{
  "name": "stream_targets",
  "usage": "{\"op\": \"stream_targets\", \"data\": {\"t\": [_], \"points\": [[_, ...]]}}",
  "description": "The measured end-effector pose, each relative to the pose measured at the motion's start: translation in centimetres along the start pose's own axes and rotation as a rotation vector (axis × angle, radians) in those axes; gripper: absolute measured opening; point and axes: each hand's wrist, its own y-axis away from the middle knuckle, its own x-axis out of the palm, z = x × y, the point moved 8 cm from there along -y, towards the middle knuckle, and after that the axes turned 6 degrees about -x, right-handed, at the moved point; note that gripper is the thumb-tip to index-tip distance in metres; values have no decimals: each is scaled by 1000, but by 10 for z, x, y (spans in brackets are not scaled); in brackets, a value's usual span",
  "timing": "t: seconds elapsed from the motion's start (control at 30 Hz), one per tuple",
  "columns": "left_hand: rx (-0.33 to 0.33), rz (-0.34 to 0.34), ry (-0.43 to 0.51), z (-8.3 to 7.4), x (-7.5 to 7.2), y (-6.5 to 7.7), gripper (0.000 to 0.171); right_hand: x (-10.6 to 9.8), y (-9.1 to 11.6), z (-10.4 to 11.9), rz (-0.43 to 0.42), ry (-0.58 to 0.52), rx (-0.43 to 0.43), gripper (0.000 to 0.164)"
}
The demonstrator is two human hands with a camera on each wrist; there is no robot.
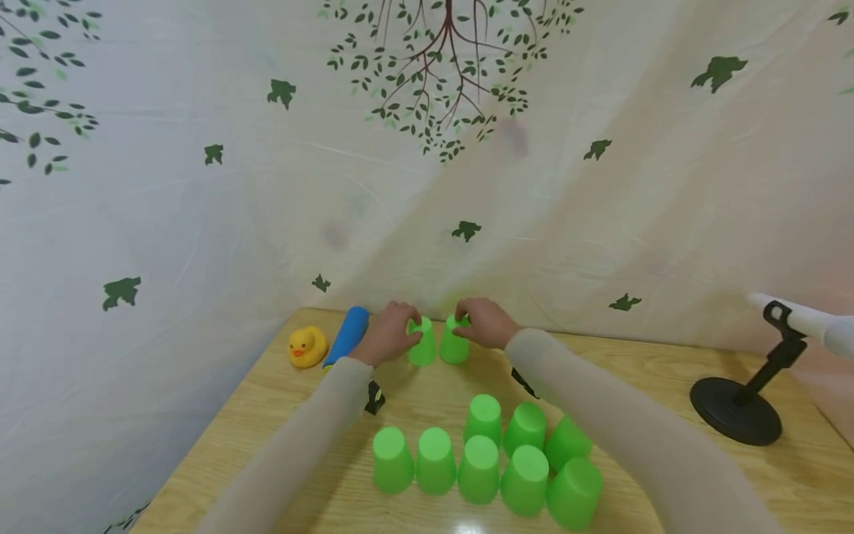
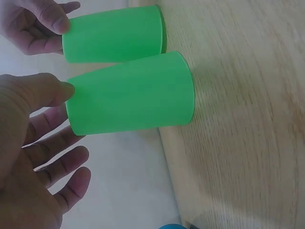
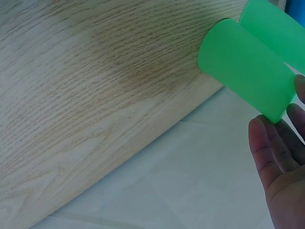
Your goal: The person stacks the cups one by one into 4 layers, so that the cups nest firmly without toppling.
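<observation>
The left hand (image 1: 389, 335) pinches an upturned green cup (image 1: 423, 350); the right hand (image 1: 488, 324) pinches a second cup (image 1: 454, 347) at its three o'clock.

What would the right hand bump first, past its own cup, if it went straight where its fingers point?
Probably the green cup in the left hand, beside the one the right hand pinches, though depth is unclear.

Gap between far cups (image 1: 455, 348), near cups (image 1: 479, 472); blue cylinder (image 1: 348, 335) bars left.

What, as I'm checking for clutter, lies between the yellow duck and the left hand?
In the head view, a blue cylinder lies between duck and left hand.
</observation>
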Motion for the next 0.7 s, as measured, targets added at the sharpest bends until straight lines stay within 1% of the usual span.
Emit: {"op": "stream_targets", "data": {"t": [0.2, 0.4, 0.7], "points": [[-38, 19, 23, 2, 1, -4, 21, 3, -5, 0, 2, -29, -3, 25], [-44, 32, 30, 2, 2, -6, 21, 5, -5, -1, 23, -62, 1, 24], [-38, 27, 39, 1, 0, -5, 21, 3, -5, 0, 44, -75, 5, 21]]}}
